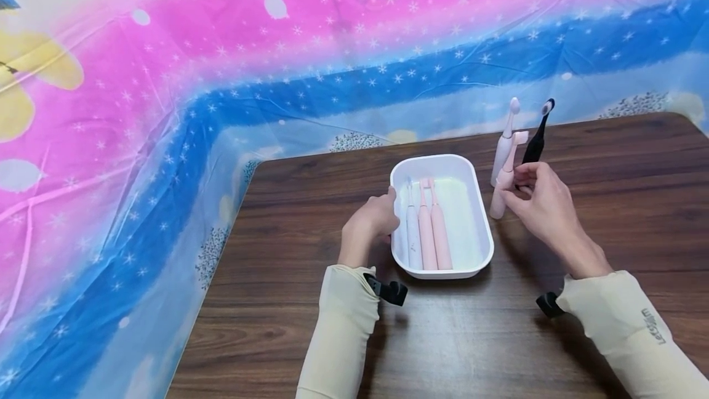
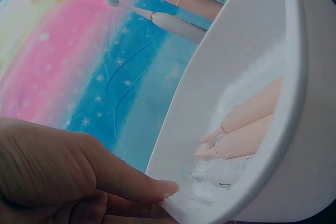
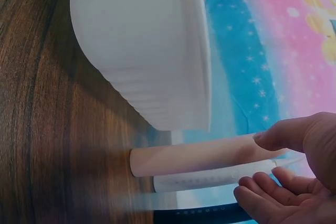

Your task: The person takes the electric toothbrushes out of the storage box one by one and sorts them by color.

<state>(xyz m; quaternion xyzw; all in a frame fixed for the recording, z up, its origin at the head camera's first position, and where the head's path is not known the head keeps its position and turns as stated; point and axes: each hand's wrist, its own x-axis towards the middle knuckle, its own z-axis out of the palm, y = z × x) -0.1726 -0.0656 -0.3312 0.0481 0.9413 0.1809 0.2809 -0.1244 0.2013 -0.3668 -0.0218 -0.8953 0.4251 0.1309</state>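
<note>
My left hand holds the left rim of a white plastic tub, with the thumb over the edge. Inside lie two pink electric toothbrushes and a white one, side by side. Right of the tub, another pink electric toothbrush stands upright on the table. My right hand is around its upper handle, thumb at one side; in the right wrist view the loosely bent fingertips sit apart from it. Behind it stand a white toothbrush and a black toothbrush.
Everything stands on a dark wood-grain table. A pink and blue patterned cloth hangs along its back and left edges. Black wrist straps sit over both cream sleeves.
</note>
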